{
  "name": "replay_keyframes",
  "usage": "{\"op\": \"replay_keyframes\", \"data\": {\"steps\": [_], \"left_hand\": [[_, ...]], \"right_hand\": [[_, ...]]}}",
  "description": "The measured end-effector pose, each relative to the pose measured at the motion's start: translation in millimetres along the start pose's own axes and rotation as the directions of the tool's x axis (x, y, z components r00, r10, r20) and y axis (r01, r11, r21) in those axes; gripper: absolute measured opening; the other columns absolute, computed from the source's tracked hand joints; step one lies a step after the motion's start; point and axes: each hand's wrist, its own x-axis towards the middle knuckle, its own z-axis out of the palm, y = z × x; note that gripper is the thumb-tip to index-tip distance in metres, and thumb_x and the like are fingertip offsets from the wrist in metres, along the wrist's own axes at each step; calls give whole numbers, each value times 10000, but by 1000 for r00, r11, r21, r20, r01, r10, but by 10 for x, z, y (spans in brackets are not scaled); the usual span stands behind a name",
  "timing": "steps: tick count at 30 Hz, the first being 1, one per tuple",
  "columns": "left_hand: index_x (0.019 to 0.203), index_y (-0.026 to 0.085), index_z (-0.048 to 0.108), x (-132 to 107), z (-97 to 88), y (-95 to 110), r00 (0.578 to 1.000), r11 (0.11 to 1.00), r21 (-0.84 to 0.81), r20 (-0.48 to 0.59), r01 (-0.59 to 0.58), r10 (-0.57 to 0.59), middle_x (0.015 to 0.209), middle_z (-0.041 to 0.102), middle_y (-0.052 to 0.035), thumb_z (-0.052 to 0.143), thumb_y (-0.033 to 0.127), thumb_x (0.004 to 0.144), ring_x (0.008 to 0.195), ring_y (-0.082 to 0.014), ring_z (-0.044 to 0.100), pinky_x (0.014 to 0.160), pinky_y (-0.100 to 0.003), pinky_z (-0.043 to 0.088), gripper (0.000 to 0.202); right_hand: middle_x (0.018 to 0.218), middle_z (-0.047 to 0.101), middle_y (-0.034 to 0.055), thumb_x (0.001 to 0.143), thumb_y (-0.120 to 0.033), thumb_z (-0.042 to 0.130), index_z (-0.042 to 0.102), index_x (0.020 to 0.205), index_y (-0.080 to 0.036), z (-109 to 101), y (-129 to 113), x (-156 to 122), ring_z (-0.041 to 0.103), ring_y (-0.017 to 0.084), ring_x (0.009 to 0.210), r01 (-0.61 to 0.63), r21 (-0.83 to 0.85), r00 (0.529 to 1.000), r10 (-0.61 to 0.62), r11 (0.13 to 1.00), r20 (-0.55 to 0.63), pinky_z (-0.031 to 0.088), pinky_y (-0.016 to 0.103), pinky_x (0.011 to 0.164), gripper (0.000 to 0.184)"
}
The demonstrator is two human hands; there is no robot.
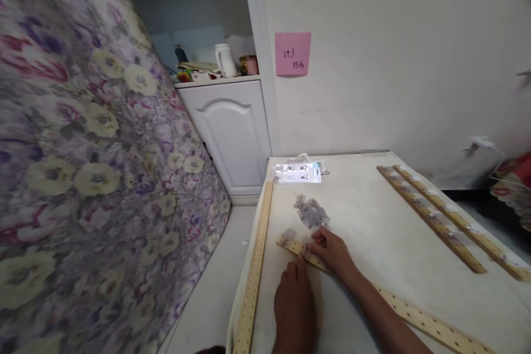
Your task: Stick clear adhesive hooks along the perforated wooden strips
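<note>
Head view: perforated strip (415, 314) slants from lower centre to lower right of frame. Your left hand (295, 296) has a fingertip at its edge; your right hand (332, 249) bends its fingers over a small clear piece (306, 251) there. Cannot tell whether either hand's fingers clamp anything. Packet pile (313, 213) lies just above.

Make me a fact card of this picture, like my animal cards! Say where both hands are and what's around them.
Left hand: fingertips at a long pale wooden strip dotted with holes
Right hand: fingers at the same strip, close to the left fingertips
Beyond the hands: a loose pile of small greyish see-through pieces
Far end: a flat clear plastic packet
Left edge: another pale holed wooden strip
Right side: two brownish wooden strips
Wall: a square pink paper note with dark handwriting
</note>
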Motion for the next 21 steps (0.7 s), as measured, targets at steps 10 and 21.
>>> {"op": "replay_keyframes", "data": {"steps": [10,21], "left_hand": [[1394,168,319,-8,-54,-13,997,997,-74,78,19,-13,1262,488,-109,358,149,869,1078,-209,482,828,-287,382,527],[1298,178,448,-68,-129,-55,997,993,-114,62,-32,39,1194,537,-95,344,179,887,1046,-210,509,853,-303,400,424]], "right_hand": [[662,626,-5,760,-317,487,586,751,-201,-193,67,-126,567,168,620,61,73,996,-56,995,-74,410,255,580,153],[763,659,-1,745,-266,507,609,799,-226,-384,12,156,583,170,688,16,-71,988,-26,997,-149,392,252,625,123]]}}
